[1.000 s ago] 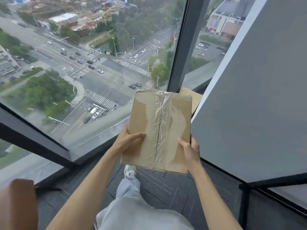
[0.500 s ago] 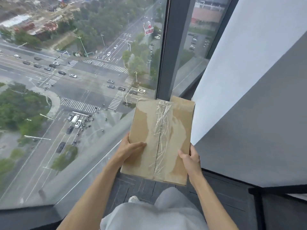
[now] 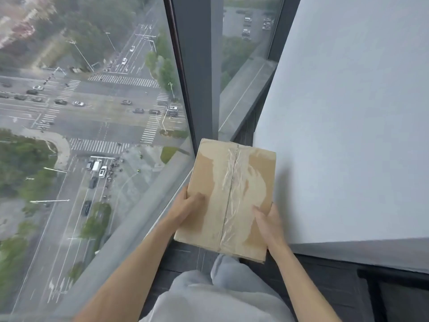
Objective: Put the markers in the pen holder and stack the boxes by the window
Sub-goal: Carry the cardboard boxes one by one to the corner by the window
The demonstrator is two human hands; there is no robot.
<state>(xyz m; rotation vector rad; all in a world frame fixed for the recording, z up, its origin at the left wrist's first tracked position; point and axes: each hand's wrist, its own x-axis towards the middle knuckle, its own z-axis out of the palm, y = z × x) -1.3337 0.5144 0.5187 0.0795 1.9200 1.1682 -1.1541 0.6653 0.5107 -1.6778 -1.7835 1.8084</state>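
Hands grip a taped cardboard box (image 3: 228,196) in the corner between window (image 3: 92,112) and wall (image 3: 348,112): left hand (image 3: 185,206) on its left edge, right hand (image 3: 270,223) on its right.

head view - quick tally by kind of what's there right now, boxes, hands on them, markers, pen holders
cardboard box: 1, taped along the middle, in the corner by the window
hands on it: 2, left hand and right hand
markers: 0 in view
pen holders: 0 in view
total: 3
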